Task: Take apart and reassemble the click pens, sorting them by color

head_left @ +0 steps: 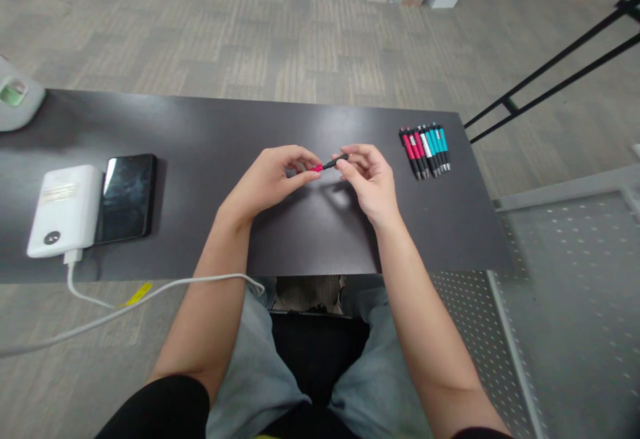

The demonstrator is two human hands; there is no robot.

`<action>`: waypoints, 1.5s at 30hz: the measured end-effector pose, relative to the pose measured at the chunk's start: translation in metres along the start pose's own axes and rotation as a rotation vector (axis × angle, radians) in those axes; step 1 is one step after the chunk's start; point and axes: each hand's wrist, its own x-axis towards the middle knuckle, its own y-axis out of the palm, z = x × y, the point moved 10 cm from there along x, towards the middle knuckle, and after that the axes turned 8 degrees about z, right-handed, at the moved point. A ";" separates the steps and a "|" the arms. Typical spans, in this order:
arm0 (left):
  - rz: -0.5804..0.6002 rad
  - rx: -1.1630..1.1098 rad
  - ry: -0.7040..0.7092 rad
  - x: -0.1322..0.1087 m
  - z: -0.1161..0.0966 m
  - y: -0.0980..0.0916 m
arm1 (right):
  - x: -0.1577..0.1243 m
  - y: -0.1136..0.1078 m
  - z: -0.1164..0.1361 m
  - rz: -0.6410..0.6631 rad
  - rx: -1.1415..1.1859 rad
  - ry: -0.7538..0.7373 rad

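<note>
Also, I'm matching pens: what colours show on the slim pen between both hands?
The slim pen shows reddish pink and black, in the head view.

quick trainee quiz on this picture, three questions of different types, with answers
1. Multiple choice: which hand is at the pink end of the held pen?
a) left
b) right
c) neither

2. True or false: the row of pens lies on the opposite side of the hands from the black phone.

3. Fill in the blank: a ____ cable plugs into the white device beside the phone.

Key:
1. a; the left hand is at the pink end, the right hand at the black part.
2. True.
3. White.
</note>
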 end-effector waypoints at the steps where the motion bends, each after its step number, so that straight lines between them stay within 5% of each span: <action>1: -0.005 -0.003 0.004 0.000 0.000 0.000 | 0.000 0.001 0.001 0.006 0.003 0.001; 18: -0.028 0.012 0.094 0.001 -0.009 -0.002 | 0.002 -0.003 0.007 0.025 -0.051 0.037; 27: 0.000 0.035 0.093 0.001 -0.008 0.000 | -0.006 0.000 0.018 0.074 -0.482 0.056; 45: 0.009 0.027 0.045 0.001 -0.009 0.000 | -0.005 0.002 0.030 0.197 -0.495 0.032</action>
